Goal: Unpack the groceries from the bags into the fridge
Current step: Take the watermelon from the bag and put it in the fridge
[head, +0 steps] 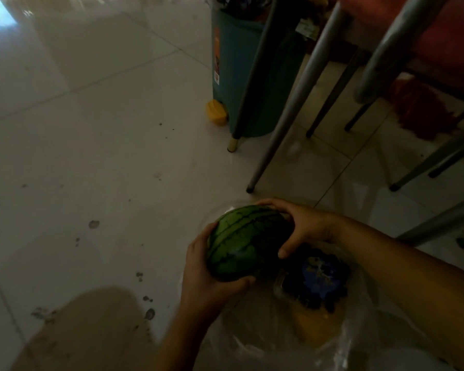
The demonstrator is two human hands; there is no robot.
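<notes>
A small striped green watermelon (pixel 241 242) is held just above a clear plastic bag (pixel 340 341) on the floor. My left hand (pixel 206 274) cups its near underside, thumb along the left edge. My right hand (pixel 300 226) grips its far top side, fingers curled over it. Inside the bag lies a clear box of dark berries with a blue label (pixel 316 279), and something orange-yellow (pixel 316 325) sits below it. The fridge is out of view.
A teal bin (pixel 236 65) with a yellow pedal (pixel 216 112) stands on the pale tiled floor (pixel 97 145) behind. Grey chair and table legs (pixel 287 111) crowd the right side, with a red cloth (pixel 423 113) under them. My knee (pixel 91 330) is at the lower left.
</notes>
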